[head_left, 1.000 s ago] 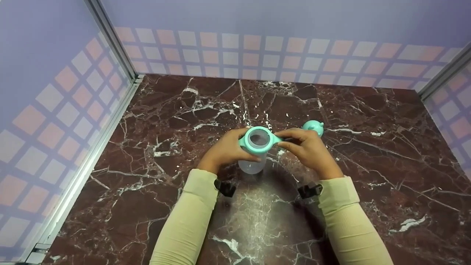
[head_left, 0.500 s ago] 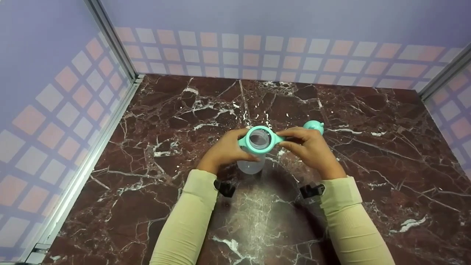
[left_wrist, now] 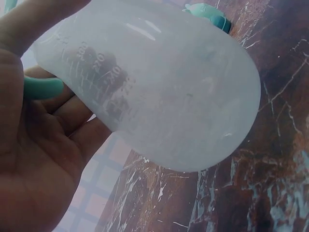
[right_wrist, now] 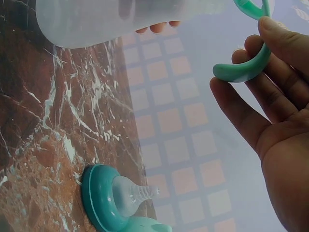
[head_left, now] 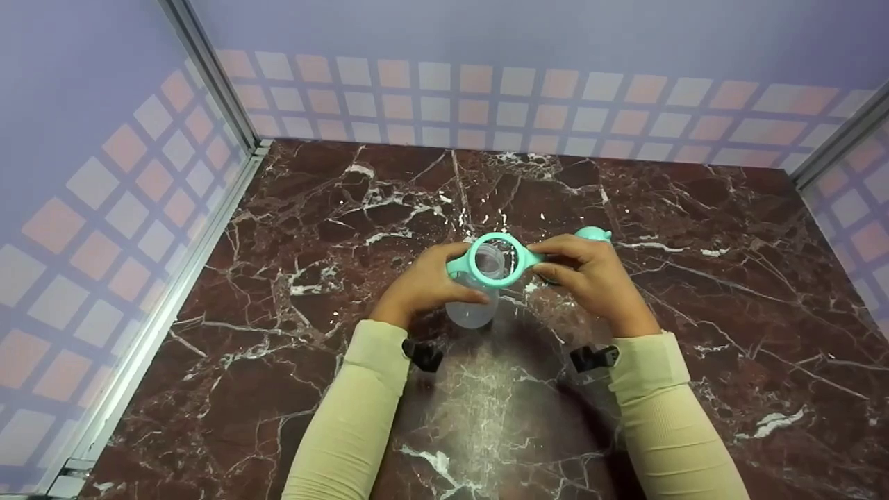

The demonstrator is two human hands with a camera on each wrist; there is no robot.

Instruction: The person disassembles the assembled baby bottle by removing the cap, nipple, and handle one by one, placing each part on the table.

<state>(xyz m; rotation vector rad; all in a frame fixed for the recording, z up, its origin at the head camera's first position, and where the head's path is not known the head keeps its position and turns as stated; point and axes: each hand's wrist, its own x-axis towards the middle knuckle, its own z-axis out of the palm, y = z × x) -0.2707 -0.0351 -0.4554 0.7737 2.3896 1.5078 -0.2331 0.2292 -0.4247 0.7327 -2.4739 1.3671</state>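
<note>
While both hands are working over the middle of the marble table (head_left: 278, 389), entries follow.

Left hand (head_left: 420, 285): gripping the clear bottle (head_left: 474, 305), fingers and thumb curling round its body; the left wrist view is showing the palm pressing against the bottle wall, with printed measuring marks facing the palm.

Clear bottle: being held tilted above the table, not touching it; its rounded bottom is pointing toward the person, its mouth toward the far wall. It is looking empty.

Right hand (head_left: 590, 278): pinching one handle of the green handle ring (head_left: 494, 258), fingertips (right_wrist: 277, 36) pressing together on the curved green grip.

Green handle ring: sitting at the bottle's mouth, slightly offset to the right of the neck in the head view; whether it is touching the neck, cannot tell. Its second handle is poking out by the left hand's fingers.

Green cap with teat (right_wrist: 118, 198): lying on the table just behind the right hand, apart from both hands, clear teat pointing sideways.

Sleeves (head_left: 361, 403): pale yellow, covering both forearms to the wrists.

Surroundings: lilac walls with a checked pattern are enclosing the table on three sides.
</note>
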